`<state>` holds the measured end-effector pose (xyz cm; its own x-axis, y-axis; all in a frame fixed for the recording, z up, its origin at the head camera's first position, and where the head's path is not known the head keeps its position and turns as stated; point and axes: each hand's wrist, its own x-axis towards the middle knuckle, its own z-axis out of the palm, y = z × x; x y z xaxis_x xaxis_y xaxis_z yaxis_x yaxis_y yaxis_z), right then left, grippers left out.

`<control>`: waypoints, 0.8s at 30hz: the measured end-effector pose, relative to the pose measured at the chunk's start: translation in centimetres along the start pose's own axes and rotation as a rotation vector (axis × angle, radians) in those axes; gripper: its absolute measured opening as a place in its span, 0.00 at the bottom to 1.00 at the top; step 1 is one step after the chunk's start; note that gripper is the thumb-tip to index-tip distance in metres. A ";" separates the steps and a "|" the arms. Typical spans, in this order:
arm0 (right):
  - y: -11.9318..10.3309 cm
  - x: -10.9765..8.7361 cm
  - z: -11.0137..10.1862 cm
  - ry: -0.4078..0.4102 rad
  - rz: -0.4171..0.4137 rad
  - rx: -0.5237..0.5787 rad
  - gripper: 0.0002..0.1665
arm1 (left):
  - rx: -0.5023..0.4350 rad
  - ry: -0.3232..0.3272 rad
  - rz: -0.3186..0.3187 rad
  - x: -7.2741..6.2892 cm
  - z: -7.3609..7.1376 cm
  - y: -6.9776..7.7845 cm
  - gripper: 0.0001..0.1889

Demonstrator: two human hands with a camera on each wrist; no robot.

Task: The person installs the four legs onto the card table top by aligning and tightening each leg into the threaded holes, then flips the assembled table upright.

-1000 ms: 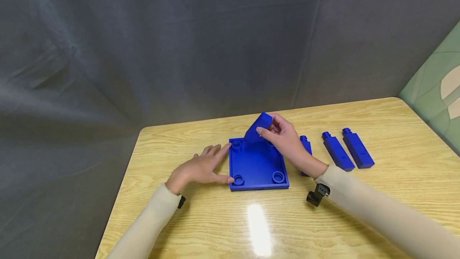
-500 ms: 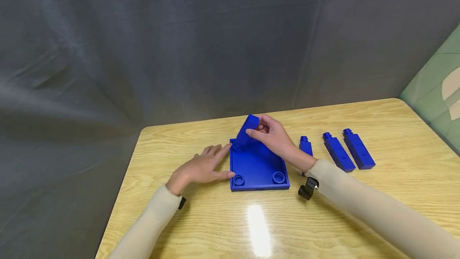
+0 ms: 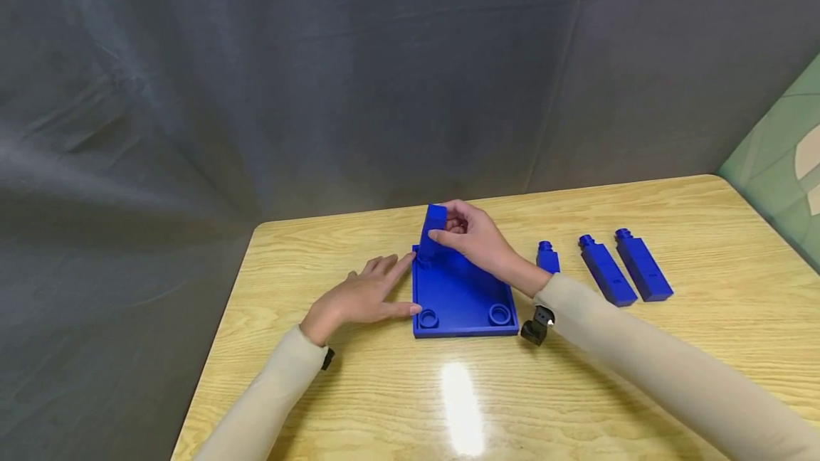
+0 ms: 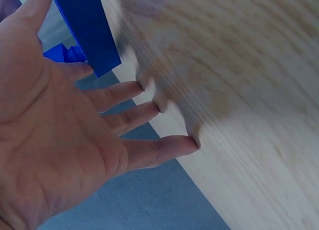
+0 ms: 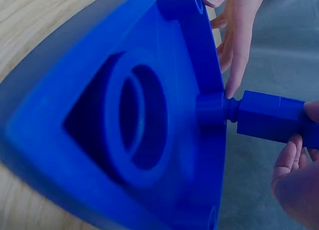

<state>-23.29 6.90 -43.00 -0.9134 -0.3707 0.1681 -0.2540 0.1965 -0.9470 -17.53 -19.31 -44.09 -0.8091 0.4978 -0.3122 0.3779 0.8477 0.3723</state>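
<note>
A square blue panel [image 3: 458, 290] with a raised rim lies on the table, round sockets at its corners. My right hand [image 3: 480, 237] pinches a square blue leg [image 3: 433, 223] between thumb and fingers and holds it nearly upright over the far-left corner. In the right wrist view the leg's narrow threaded end [image 5: 231, 110] is right at the mouth of a socket [image 5: 210, 109]. At the panel's left side rests my left hand [image 3: 359, 301], fingers straight and spread. Its index fingertip is at the far-left corner and its thumb by the near-left socket [image 3: 428, 319].
To the right of the panel lie more blue legs: one [image 3: 547, 260] partly hidden behind my right forearm, a second [image 3: 607, 274] and a third [image 3: 643, 269]. A dark curtain [image 3: 410, 77] hangs behind the wooden table [image 3: 359, 404].
My right hand has carried the leg left across the panel to the far-left socket, turning it from slanted to nearly upright. The left hand stays in place at the panel's side.
</note>
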 end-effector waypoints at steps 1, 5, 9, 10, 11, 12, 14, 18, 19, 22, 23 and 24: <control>0.0 0.1 0.1 -0.004 0.001 0.000 0.24 | 0.001 0.003 0.002 0.0 0.0 0.0 0.53; -0.2 0.3 0.3 -0.025 -0.002 -0.032 0.24 | 0.008 -0.003 -0.006 0.1 0.0 0.2 0.53; -0.3 0.6 0.4 -0.053 -0.010 -0.076 0.25 | 0.020 -0.010 -0.005 0.1 0.1 0.2 0.52; -0.3 0.6 0.4 -0.061 -0.012 -0.085 0.25 | 0.022 -0.011 -0.004 0.1 0.1 0.3 0.51; -0.3 0.7 0.4 -0.067 -0.014 -0.092 0.25 | 0.025 -0.014 -0.006 0.1 0.1 0.3 0.51; -0.3 0.7 0.4 -0.072 -0.016 -0.100 0.25 | 0.026 -0.014 -0.006 0.1 0.1 0.3 0.51; -0.3 0.8 0.4 -0.083 -0.024 -0.116 0.25 | 0.027 -0.016 -0.011 0.1 0.1 0.3 0.51; -0.4 0.6 0.5 -0.122 -0.061 -0.184 0.26 | 0.031 -0.012 -0.015 0.1 0.3 0.3 0.51; -0.5 0.5 0.6 -0.129 -0.072 -0.200 0.26 | 0.032 -0.013 -0.017 0.1 0.3 0.3 0.51; -0.5 0.4 0.8 -0.132 -0.098 -0.231 0.25 | 0.030 -0.018 -0.022 0.0 0.2 0.4 0.51; -0.6 0.4 0.8 -0.127 -0.100 -0.233 0.25 | 0.028 -0.020 -0.024 0.0 0.1 0.5 0.51; -0.6 0.4 0.8 -0.122 -0.099 -0.232 0.25 | 0.029 -0.022 -0.025 0.0 0.1 0.5 0.51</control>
<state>-23.23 5.90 -42.62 -0.8388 -0.5026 0.2093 -0.4192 0.3508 -0.8374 -17.28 -18.87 -43.99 -0.8087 0.4799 -0.3403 0.3706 0.8648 0.3389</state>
